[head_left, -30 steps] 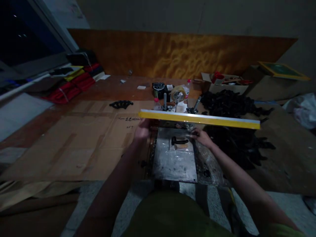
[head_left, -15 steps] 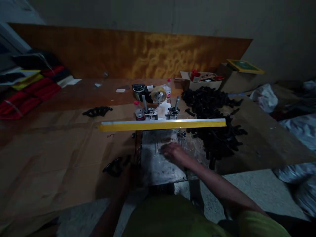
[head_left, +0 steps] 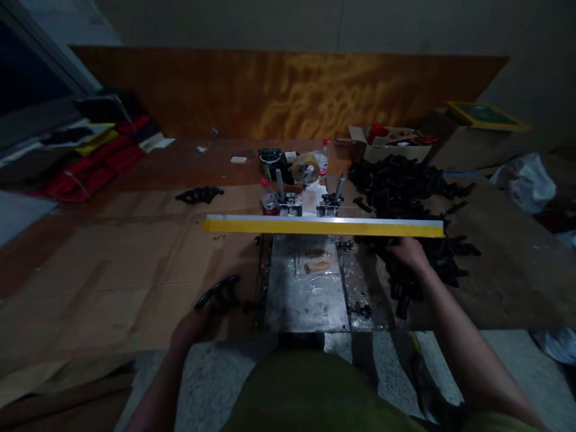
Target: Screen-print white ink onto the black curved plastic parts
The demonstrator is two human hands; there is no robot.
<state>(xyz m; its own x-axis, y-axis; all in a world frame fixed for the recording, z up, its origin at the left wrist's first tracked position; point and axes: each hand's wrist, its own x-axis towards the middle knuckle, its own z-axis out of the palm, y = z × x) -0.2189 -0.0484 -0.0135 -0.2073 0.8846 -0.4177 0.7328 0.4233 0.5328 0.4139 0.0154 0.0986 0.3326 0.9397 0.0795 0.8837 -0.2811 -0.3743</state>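
My right hand point(head_left: 408, 252) reaches into a heap of black curved pieces point(head_left: 405, 192), its fingers bunched on one at the heap's near left side. At the left, my left hand point(head_left: 191, 327) is at the near end of a dark, ribbed group of black pieces point(head_left: 220, 293) on the cardboard; its fingertips are hidden in shadow. Between the hands lies a grey metal plate point(head_left: 306, 306) bearing a small tan strip point(head_left: 317, 267). A long yellow bar point(head_left: 324, 227) with a silvery top edge spans above the plate's far end.
Behind the bar stand metal clamps point(head_left: 330, 204), a tape roll point(head_left: 306, 168) and red-capped bottles point(head_left: 270, 198). More black pieces point(head_left: 199, 194) lie farther left on the cardboard point(head_left: 148, 264). A carton point(head_left: 396, 155) and a yellow-framed panel point(head_left: 488, 115) stand at back right; red folded cloth point(head_left: 103, 159) at left.
My right hand has moved right, from the plate to the black heap, uncovering the tan strip. My left hand has shifted left along the black pieces. The whole view has shifted.
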